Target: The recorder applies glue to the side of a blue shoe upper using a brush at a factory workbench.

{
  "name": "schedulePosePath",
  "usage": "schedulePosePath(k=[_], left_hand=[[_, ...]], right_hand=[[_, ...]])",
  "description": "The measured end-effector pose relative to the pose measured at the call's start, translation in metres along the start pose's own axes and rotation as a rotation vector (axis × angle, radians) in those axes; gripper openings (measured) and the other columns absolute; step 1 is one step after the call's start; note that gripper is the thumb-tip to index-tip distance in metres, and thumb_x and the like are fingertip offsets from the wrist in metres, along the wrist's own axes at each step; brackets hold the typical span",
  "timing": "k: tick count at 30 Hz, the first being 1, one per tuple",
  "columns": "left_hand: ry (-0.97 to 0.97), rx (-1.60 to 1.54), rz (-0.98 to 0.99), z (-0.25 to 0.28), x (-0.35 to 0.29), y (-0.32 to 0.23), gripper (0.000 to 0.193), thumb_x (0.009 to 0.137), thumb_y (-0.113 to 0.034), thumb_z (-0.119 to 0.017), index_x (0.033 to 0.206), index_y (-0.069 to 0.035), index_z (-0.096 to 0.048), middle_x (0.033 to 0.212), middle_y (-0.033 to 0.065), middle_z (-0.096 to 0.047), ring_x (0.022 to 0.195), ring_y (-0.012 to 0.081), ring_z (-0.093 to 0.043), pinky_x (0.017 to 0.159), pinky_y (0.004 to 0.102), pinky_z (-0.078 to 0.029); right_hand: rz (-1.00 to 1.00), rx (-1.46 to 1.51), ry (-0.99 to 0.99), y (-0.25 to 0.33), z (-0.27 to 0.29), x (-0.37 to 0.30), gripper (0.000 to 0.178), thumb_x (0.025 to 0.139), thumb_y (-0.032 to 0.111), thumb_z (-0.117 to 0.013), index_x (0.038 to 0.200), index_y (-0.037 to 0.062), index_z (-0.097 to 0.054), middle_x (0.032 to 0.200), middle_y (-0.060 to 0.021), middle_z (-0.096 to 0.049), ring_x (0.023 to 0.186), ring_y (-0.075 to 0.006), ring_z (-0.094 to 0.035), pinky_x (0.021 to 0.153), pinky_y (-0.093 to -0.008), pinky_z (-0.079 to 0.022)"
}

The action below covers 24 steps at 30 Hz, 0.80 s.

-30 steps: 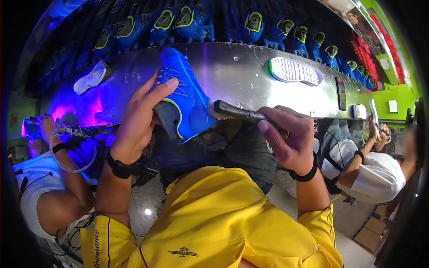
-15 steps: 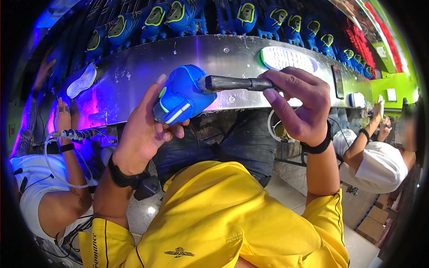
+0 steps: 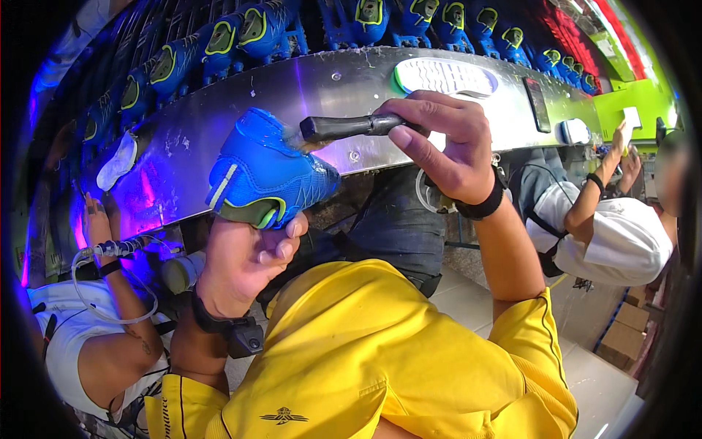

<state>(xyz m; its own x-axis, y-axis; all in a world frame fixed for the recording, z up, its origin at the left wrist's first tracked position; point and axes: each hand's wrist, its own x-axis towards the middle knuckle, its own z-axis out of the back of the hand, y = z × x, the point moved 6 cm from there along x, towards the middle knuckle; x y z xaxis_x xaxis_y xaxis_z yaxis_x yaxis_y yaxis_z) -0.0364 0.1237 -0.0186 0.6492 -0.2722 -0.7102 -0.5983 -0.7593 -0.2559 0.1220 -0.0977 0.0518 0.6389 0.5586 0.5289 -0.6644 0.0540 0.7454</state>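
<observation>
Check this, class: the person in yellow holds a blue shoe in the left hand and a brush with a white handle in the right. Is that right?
Not quite: the brush has a black handle, not a white one, as the head view shows. The right hand holds it; the left hand holds the blue shoe.

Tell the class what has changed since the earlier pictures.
The blue shoe has been turned: its laced front, which pointed away, now points right. The left hand has shifted from gripping its front to supporting it from below. The brush, earlier at its right side, is now near its top edge. Nothing was let go: the right hand still holds the brush. The pale sole still lies on the metal bench.
</observation>
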Motion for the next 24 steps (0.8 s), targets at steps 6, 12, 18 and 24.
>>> schedulePosePath(k=[6,12,18,24], left_hand=[[0.108,-0.078,0.071,-0.008,0.002,0.01,0.037,0.112,-0.041,-0.051,0.111,-0.006,-0.064,0.085,0.0137,-0.065,0.062,0.0191,-0.065,0.045,0.0216,-0.044],[0.152,-0.14,0.04,-0.004,0.011,0.011,0.046,0.111,-0.045,-0.051,0.125,-0.004,-0.064,0.094,0.0194,-0.069,0.069,0.0251,-0.068,0.055,0.0271,-0.052],[0.245,-0.101,-0.112,0.003,0.034,0.001,0.07,0.107,-0.054,-0.051,0.145,0.003,-0.057,0.122,0.0286,-0.071,0.101,0.0395,-0.073,0.086,0.0457,-0.063],[0.135,0.166,-0.347,-0.018,0.07,-0.047,0.051,0.103,-0.025,-0.061,0.145,0.003,-0.06,0.128,0.0164,-0.075,0.111,0.0286,-0.076,0.101,0.0446,-0.061]], right_hand=[[-0.105,0.123,-0.039,-0.024,-0.013,-0.028,0.025,0.095,0.013,-0.078,0.11,-0.0059,-0.079,0.08,-0.0113,-0.07,0.067,-0.0162,-0.064,0.061,-0.0293,-0.05],[-0.242,0.093,-0.045,-0.039,-0.011,-0.052,0.023,0.095,0.012,-0.078,0.109,-0.0054,-0.078,0.08,-0.0119,-0.069,0.069,-0.018,-0.064,0.066,-0.0303,-0.05],[-0.544,0.155,-0.117,-0.054,-0.023,-0.056,0.022,0.098,0.015,-0.076,0.109,-0.004,-0.078,0.084,-0.0148,-0.074,0.072,-0.0214,-0.067,0.068,-0.034,-0.052],[-0.483,-0.015,-0.141,-0.03,-0.006,-0.058,0.021,0.096,0.015,-0.077,0.106,-0.0031,-0.078,0.079,-0.0186,-0.07,0.065,-0.0264,-0.065,0.064,-0.0351,-0.05]])
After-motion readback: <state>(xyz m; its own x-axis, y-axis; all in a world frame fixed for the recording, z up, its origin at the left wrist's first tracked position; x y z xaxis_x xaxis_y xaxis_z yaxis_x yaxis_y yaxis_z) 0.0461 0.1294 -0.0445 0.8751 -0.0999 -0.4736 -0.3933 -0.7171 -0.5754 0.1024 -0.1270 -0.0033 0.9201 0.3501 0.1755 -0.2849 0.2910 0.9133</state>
